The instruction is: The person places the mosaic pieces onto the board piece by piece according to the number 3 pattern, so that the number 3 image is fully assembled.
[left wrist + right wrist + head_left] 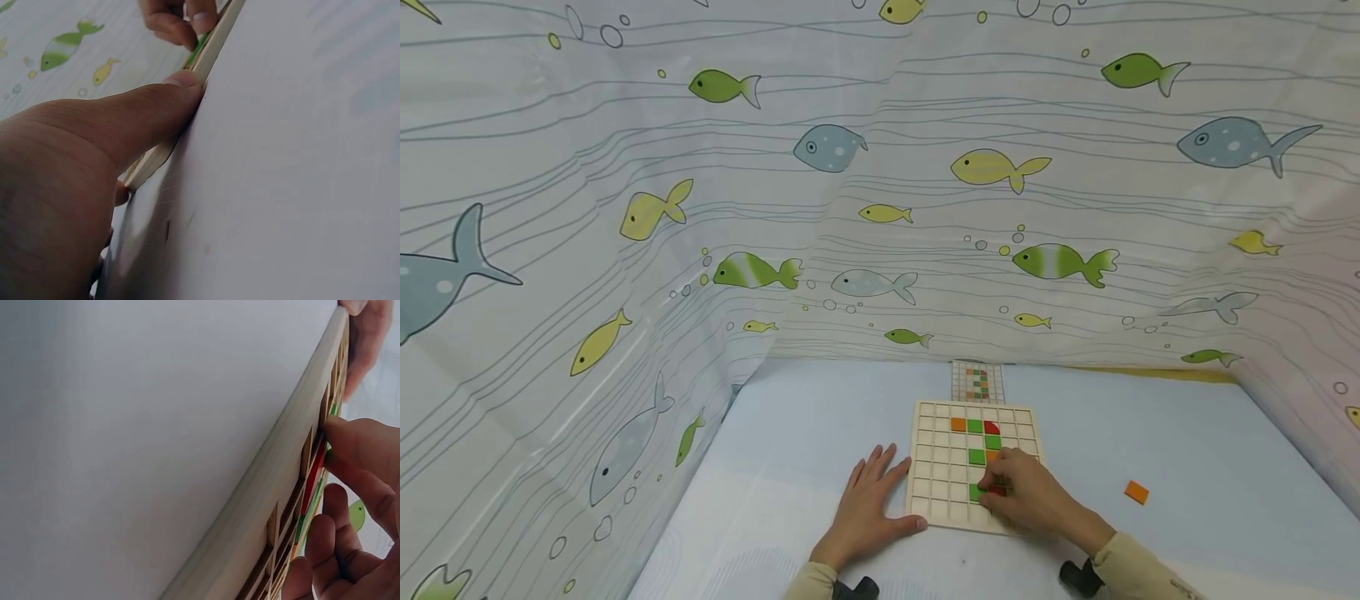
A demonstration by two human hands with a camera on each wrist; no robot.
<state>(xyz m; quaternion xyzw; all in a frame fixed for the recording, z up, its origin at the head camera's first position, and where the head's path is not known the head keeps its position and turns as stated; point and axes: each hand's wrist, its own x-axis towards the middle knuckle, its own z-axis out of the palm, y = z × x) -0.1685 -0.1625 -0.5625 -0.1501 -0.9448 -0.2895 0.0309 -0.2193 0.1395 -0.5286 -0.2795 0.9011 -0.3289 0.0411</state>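
A pale wooden grid board (938, 486) lies flat on the table. My left hand (865, 510) rests along its left side with fingers spread, the thumb (159, 103) pressing the near left corner. Over the board's lower right part, my right hand (1028, 492) has curled fingers, with thumb and index finger pinching at a green tile (974, 492) low in the grid. A red tile (314, 475) lies beside it, partly covered by the hand. Higher up sit an orange tile (958, 425), several green tiles and a red piece with a rounded corner (992, 427).
A small card (958, 383) with a printed grid pattern of coloured squares lies just behind the board. One loose orange tile (1137, 492) lies on the table to the right. A fish-patterned curtain (880, 250) stands around the back and sides of the table.
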